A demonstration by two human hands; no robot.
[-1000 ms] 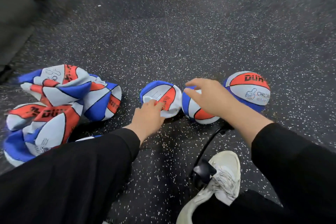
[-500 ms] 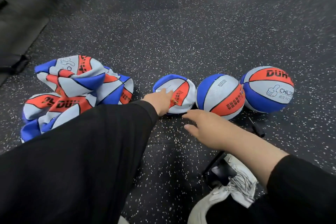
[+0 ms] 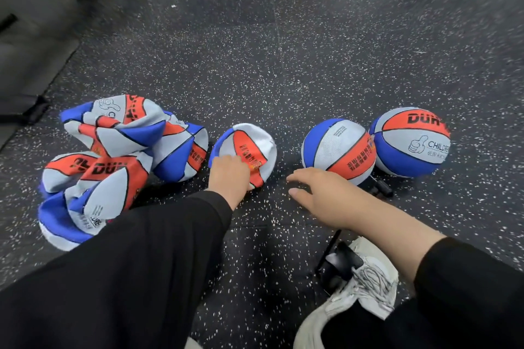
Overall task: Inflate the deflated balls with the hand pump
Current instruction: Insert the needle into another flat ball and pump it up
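Fingers of left hand curled, gripping half-flat ball; right hand loose, holding nothing. Flat ball between crumpled pile and inflated ball. Likely light, floppy; best pinched at folded edge, valve turned up.

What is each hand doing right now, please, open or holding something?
Left hand: fingers curled onto the deflated ball, gripping its edge.
Right hand: open, fingers relaxed, holding nothing.
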